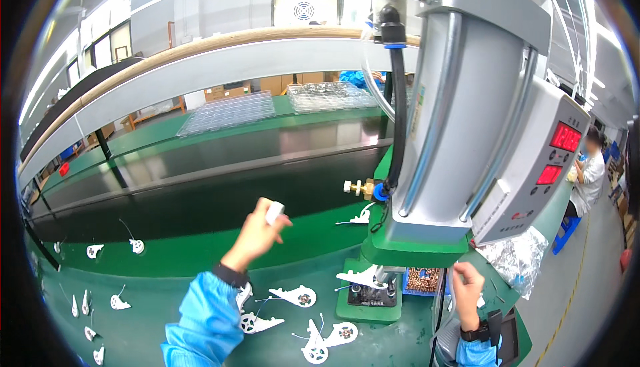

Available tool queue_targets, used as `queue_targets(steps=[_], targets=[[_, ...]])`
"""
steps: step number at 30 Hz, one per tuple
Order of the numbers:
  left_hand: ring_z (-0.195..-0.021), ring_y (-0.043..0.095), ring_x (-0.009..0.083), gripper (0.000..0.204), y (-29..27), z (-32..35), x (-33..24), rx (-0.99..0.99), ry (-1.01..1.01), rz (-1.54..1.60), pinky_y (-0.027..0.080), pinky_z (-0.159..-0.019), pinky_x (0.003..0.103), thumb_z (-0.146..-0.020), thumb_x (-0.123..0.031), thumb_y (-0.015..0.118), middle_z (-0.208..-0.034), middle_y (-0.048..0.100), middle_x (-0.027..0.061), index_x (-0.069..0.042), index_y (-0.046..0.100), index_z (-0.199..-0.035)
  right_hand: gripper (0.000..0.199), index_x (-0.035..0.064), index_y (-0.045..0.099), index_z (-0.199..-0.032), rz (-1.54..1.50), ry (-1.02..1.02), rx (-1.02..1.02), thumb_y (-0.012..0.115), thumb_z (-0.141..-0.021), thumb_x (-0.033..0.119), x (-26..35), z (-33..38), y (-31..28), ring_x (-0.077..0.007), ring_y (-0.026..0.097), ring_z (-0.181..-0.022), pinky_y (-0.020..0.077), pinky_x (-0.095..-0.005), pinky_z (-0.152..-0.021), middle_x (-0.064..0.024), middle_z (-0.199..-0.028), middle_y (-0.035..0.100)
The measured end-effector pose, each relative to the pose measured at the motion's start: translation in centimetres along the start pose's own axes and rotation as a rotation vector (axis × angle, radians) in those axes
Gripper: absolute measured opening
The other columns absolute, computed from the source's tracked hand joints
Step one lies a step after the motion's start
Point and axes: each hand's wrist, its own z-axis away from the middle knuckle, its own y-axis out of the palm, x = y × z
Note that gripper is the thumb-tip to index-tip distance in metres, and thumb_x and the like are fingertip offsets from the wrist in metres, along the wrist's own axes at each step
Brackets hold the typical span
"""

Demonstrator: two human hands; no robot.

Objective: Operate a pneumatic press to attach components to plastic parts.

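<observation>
My left hand (pixel 255 237) is raised over the green bench by the conveyor, its fingers closed on a small white plastic piece (pixel 275 212). My right hand (pixel 469 288) has its fingers curled, to the right of the press base; whatever they may hold is hidden. Between the hands stands a pneumatic press with a grey cylinder (pixel 460 114) and a green base (pixel 353 310). Under its ram rests a white fan-shaped plastic part (pixel 363 278). A blue bin of small copper-coloured pieces (pixel 423 279) sits behind the base, close to my right hand.
Several white parts with thin wires, including one wheel-like part (pixel 316 351), lie about the bench (pixel 160 327). A dark conveyor belt (pixel 200 200) runs beyond, with clear trays (pixel 230 114) past it. A plastic bag (pixel 517 257) lies at right. A person (pixel 589 174) sits farther right.
</observation>
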Motion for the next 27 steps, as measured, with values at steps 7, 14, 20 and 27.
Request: queue_targets(steps=[7,14,20,27], targets=[[-0.084,0.061,0.0379,0.044,9.1,8.1,-7.7,0.135,0.096,-0.166,0.048,-0.073,0.042,-0.085,-0.023,0.058,-0.092,0.063,0.0201,-0.002,0.041,-0.12,0.011,-0.0019,0.066,-0.084,-0.056,0.03,0.217,0.064,-0.073,-0.003,3.1,0.7,-3.4,-0.0127,0.058,-0.07,0.0441,-0.0231,-0.064,-0.0091,-0.077,0.063],[-0.081,0.062,0.0339,0.02,10.9,8.7,-7.5,0.012,0.016,-0.036,0.048,-0.068,0.039,-0.083,-0.02,0.059,-0.086,0.064,0.0154,-0.009,0.059,-0.1,0.013,-0.0008,0.066,-0.086,-0.119,-0.009,0.473,0.068,-0.074,0.006,5.6,-0.1,-0.7,-0.0168,0.061,-0.071,0.0474,-0.0262,-0.064,-0.0099,-0.08,0.065],[-0.079,0.062,0.0343,0.014,10.7,9.2,-7.5,0.018,0.027,-0.043,0.048,-0.065,0.039,-0.083,-0.019,0.059,-0.085,0.064,0.0127,-0.011,0.057,-0.095,0.013,0.0011,0.066,-0.088,-0.021,-0.103,0.597,0.067,-0.076,0.007,7.6,-2.3,4.4,-0.0168,0.06,-0.069,0.0462,-0.0259,-0.063,-0.0083,-0.081,0.065],[-0.069,0.063,0.031,0.015,10.6,9.5,-7.2,-0.03,0.093,-0.07,0.046,-0.062,0.034,-0.083,-0.018,0.06,-0.075,0.064,0.0149,-0.004,0.058,-0.09,0.009,0.0017,0.066,-0.085,-0.087,0.097,0.648,0.067,-0.077,0.007,6.3,-2.0,6.6,-0.011,0.06,-0.073,0.0464,-0.0245,-0.067,-0.0043,-0.079,0.067]])
